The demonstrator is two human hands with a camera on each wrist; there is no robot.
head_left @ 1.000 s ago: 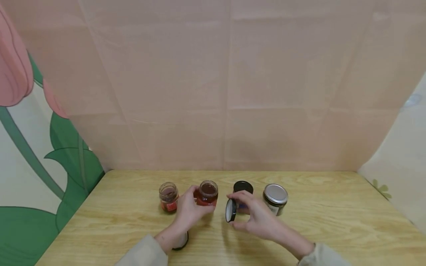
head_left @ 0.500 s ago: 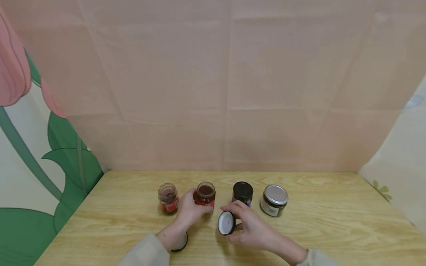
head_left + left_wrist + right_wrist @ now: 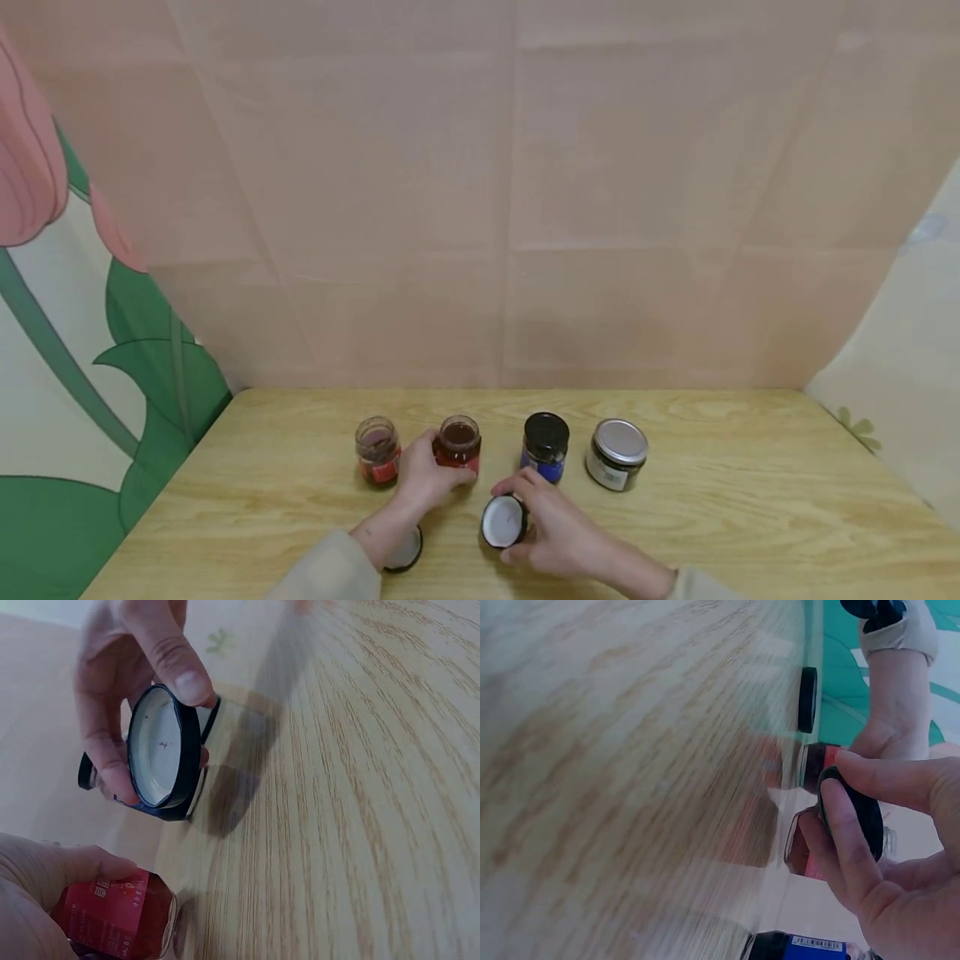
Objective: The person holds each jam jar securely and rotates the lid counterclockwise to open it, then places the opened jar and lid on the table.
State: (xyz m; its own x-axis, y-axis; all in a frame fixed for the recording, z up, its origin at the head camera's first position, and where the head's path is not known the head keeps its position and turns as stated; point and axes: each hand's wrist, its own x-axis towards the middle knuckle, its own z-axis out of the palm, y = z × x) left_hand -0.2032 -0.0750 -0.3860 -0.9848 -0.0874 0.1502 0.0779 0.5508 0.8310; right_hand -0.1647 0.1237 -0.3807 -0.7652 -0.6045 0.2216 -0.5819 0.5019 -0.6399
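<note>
My left hand (image 3: 427, 479) grips an open glass jar (image 3: 459, 454) with a red label and dark red contents, which stands on the table. Between the thumb and fingers of my right hand (image 3: 551, 529) is a black jar lid (image 3: 504, 522), tilted so its white inside faces left and up. This lid is a little in front of the jar and to its right. In the left wrist view, faint specks mark the white lining of the lid (image 3: 159, 746). A second lid (image 3: 405, 550) lies white side up on the table, partly hidden by my left wrist.
Left of the gripped jar stands another open red-labelled jar (image 3: 378, 452). To the right are a blue-labelled jar with a black lid (image 3: 545, 447) and a wider jar with a silver lid (image 3: 617, 454). A pink cloth (image 3: 495, 208) hangs behind the wooden table (image 3: 750, 500).
My right hand has brought the lid down and toward me, turning its white inside further into sight. The gripped jar has shifted slightly left and nearer, still in my left hand.
</note>
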